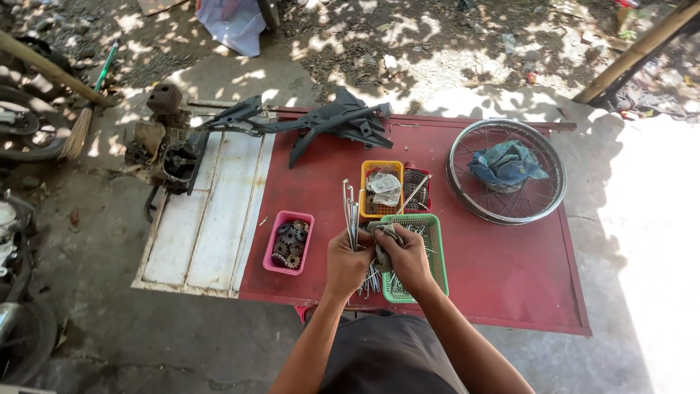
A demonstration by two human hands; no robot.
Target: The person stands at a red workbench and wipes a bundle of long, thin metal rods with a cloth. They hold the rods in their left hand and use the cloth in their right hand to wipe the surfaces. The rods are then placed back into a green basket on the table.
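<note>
My left hand [347,261] grips a bundle of thin metal spokes [351,211] that stand up above the fist and poke out below it. Beside it, my right hand [407,257] is closed on a grey rag [384,237] pressed against the spokes. Both hands hover over the near edge of a green plastic basket [436,252] holding more spokes. The basket rests on a red metal panel [503,263] lying flat on the ground.
A pink basket of sprockets [289,242], an orange basket [382,188] and a small red basket [418,188] sit nearby. A spoked wheel rim [507,171] with a blue cloth lies right. Black frame parts [332,124], an engine [168,149], a white panel [204,219] and a broom [84,117] lie left.
</note>
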